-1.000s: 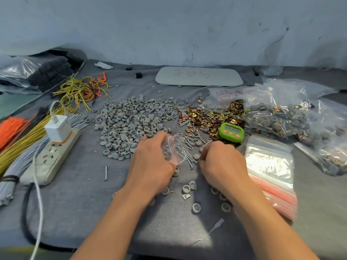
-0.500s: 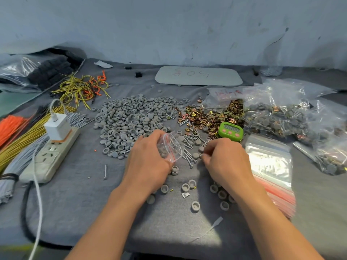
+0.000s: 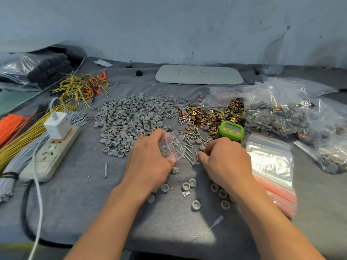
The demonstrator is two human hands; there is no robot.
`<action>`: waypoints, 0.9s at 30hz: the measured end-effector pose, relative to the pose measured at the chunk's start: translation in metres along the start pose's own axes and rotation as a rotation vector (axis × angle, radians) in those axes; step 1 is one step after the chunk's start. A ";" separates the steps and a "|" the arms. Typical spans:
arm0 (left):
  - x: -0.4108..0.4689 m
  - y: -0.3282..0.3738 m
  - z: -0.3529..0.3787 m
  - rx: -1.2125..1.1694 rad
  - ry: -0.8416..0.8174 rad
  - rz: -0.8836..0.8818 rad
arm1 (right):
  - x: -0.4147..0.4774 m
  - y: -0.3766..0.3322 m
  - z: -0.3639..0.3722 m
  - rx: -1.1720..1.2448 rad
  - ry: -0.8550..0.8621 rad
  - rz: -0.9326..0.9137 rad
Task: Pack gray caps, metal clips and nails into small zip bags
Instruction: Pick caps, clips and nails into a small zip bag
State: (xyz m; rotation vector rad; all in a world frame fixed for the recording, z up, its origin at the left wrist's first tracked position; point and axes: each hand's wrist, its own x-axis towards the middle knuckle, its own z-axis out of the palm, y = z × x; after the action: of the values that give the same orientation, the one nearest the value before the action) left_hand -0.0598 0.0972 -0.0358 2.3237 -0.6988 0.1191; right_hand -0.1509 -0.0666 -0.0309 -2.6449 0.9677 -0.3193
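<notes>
Left hand grips the small bag, mouth facing three o'clock toward the right hand, curled over nails, hold unclear.

Caps pile lies left of clips; timer right of nails.

One wide-angle camera on the person's head looks forward and down, close over the table. The left hand and right hand sit mid-frame, with the wall across the top.
</notes>
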 end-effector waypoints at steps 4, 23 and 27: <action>0.000 0.002 0.001 -0.007 -0.003 0.005 | -0.003 -0.005 0.006 -0.058 -0.048 -0.045; -0.001 0.007 0.003 0.055 -0.010 0.012 | -0.003 -0.001 -0.003 0.356 0.151 -0.002; 0.000 0.006 0.005 0.037 -0.001 0.027 | -0.004 -0.004 -0.016 0.649 0.131 -0.125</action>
State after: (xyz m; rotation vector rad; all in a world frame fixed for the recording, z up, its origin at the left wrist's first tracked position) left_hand -0.0637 0.0898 -0.0359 2.3506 -0.7347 0.1438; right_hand -0.1564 -0.0644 -0.0155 -2.1031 0.5947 -0.7083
